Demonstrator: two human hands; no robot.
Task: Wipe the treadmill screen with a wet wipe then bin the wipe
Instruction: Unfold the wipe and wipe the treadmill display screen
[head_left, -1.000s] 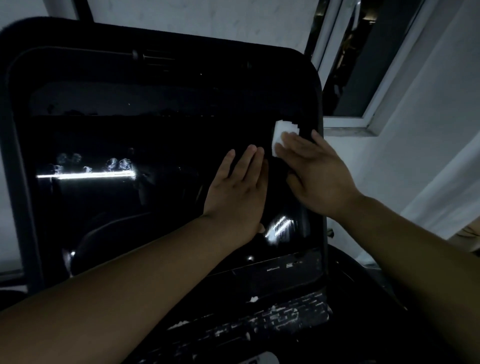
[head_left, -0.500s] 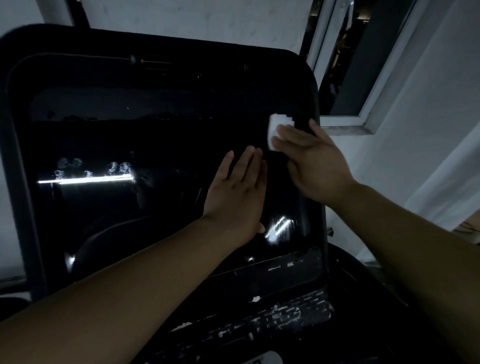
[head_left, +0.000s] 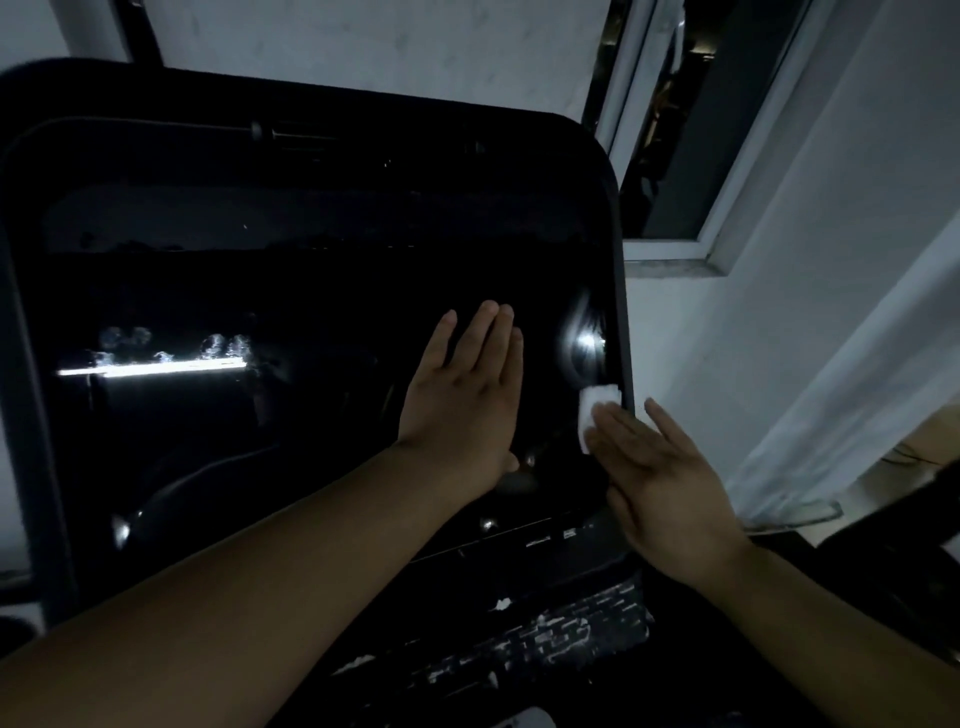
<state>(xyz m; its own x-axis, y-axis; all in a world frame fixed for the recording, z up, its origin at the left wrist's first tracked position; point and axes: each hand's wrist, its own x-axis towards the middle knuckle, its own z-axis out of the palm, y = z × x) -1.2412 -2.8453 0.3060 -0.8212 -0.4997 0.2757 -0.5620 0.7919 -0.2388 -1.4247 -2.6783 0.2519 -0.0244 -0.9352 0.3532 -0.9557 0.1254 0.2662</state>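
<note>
The large black treadmill screen (head_left: 291, 291) fills the left and middle of the view, glossy, with a bright reflected strip at its left. My left hand (head_left: 465, 392) lies flat on the glass near the middle, fingers straight and together. My right hand (head_left: 660, 473) presses a small folded white wet wipe (head_left: 597, 410) with straight fingers against the screen's lower right edge. Only the wipe's upper part shows beyond my fingertips. No bin is in view.
Below the screen runs a dark console panel (head_left: 545, 639) with worn white markings. A white wall (head_left: 831, 312) and a window frame (head_left: 675, 249) stand close to the right of the screen. A dark object (head_left: 898, 525) sits at the lower right.
My right hand has slid the wipe down the screen's right edge, from the upper right to the lower right. My left hand has stayed flat in place.
</note>
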